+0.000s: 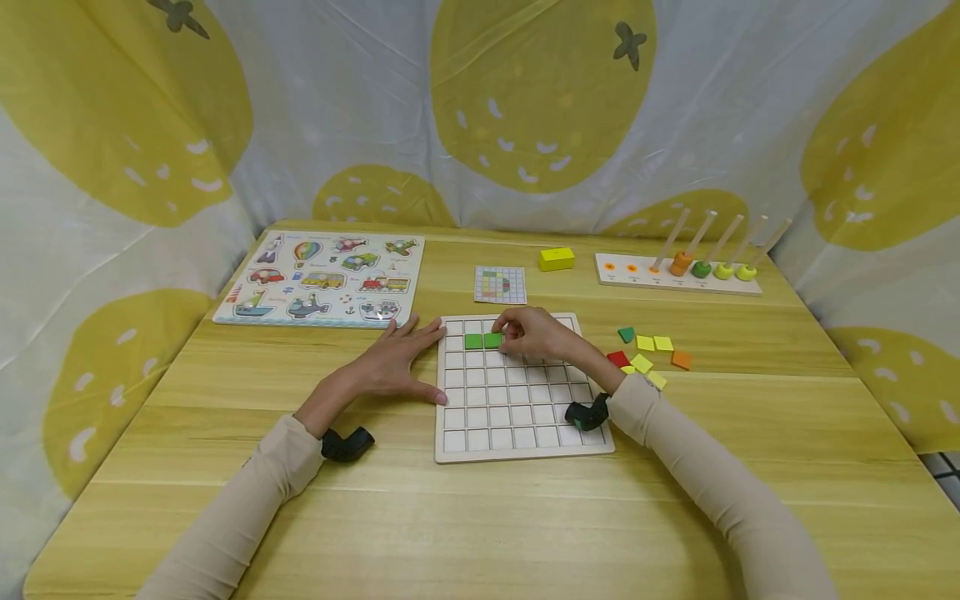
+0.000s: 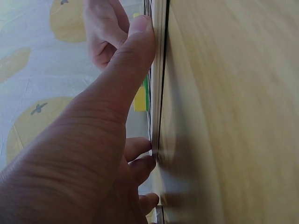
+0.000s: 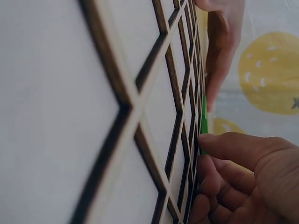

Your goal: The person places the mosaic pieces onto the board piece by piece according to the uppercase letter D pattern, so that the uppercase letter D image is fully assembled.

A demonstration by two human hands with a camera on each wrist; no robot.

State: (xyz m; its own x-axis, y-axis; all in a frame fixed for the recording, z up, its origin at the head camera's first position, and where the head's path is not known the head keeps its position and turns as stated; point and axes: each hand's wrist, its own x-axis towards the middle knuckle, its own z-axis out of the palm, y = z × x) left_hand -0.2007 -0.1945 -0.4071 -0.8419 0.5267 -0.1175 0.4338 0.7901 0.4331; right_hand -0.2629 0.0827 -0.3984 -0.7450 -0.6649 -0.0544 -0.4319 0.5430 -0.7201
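Observation:
A wooden grid board with white cells lies flat on the table. Two green square tiles lie side by side in its second row, a left tile and a right tile. My right hand bends over the board, its thumb and finger pinching at the edge of the right green tile. Up close in the right wrist view, the thumb touches green; the fingers partly hide the tile. My left hand is spread along the board's left edge, its thumb and fingertips touching the rim.
Loose yellow, red, orange and green pieces lie right of the board. Behind it are a small pattern card and a yellow block. A vehicle puzzle lies back left; a peg stand with rings stands back right.

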